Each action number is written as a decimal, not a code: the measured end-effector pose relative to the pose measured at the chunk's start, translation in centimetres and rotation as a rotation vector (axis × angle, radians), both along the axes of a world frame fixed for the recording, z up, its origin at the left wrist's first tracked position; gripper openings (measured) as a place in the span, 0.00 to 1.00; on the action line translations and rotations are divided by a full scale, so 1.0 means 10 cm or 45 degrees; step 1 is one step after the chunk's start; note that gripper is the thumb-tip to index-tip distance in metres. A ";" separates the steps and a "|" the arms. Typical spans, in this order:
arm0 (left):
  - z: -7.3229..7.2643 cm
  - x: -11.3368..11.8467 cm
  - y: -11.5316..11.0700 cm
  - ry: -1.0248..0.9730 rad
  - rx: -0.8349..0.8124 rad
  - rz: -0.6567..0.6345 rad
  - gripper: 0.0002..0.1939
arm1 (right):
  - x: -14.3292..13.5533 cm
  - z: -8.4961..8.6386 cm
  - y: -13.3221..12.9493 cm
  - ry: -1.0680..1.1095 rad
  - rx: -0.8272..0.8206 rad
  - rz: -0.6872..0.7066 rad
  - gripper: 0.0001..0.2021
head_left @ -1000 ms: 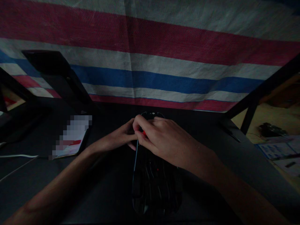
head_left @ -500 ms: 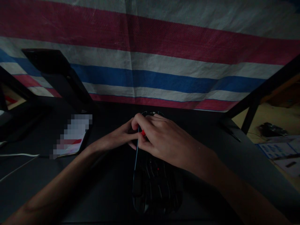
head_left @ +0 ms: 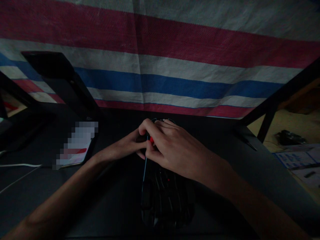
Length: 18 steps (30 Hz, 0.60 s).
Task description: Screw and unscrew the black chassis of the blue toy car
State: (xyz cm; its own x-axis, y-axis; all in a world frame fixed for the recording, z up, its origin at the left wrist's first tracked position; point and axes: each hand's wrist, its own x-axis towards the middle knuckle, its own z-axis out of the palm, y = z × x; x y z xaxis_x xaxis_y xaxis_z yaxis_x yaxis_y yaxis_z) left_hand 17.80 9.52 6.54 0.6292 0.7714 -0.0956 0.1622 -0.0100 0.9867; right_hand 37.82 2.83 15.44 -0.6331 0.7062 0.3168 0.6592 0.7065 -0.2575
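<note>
A long black object that looks like a model car [head_left: 166, 196] lies lengthwise on the black table, with wheel-like parts at its sides and a thin blue line along its left edge. My right hand [head_left: 172, 145] arches over its far half, thumb and index finger closed on a small red piece [head_left: 151, 139]. My left hand [head_left: 133, 141] is at the car's left side, its thumb reaching to the right hand's fingertips. The other left fingers are bent around the car's edge and partly hidden. What the red piece belongs to is covered by my fingers.
A phone [head_left: 86, 146] with a lit, blurred screen lies left, near a dark stand [head_left: 72, 86] and a white cable [head_left: 20, 165]. A dark pen-like tool [head_left: 247, 141] lies at right. A striped sheet [head_left: 175, 83] hangs behind the table.
Both hands keep nearly the same place on the car. My right thumb and index finger, with the red piece, have shifted very slightly left and up.
</note>
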 end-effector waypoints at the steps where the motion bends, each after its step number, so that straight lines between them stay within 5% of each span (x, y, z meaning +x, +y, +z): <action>1: -0.01 0.00 0.00 -0.003 0.002 -0.006 0.20 | 0.00 0.00 0.00 -0.013 0.000 -0.005 0.05; 18: -0.12 -0.06 0.03 -0.073 0.039 -0.031 0.12 | -0.05 -0.02 -0.01 -0.033 0.055 0.016 0.04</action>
State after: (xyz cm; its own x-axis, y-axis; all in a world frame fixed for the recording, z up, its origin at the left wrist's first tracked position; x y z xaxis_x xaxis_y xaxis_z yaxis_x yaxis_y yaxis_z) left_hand 17.21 9.81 5.32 0.6514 0.7579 -0.0359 0.1050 -0.0432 0.9935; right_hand 37.35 2.75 15.26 -0.6502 0.6843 0.3301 0.6563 0.7247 -0.2099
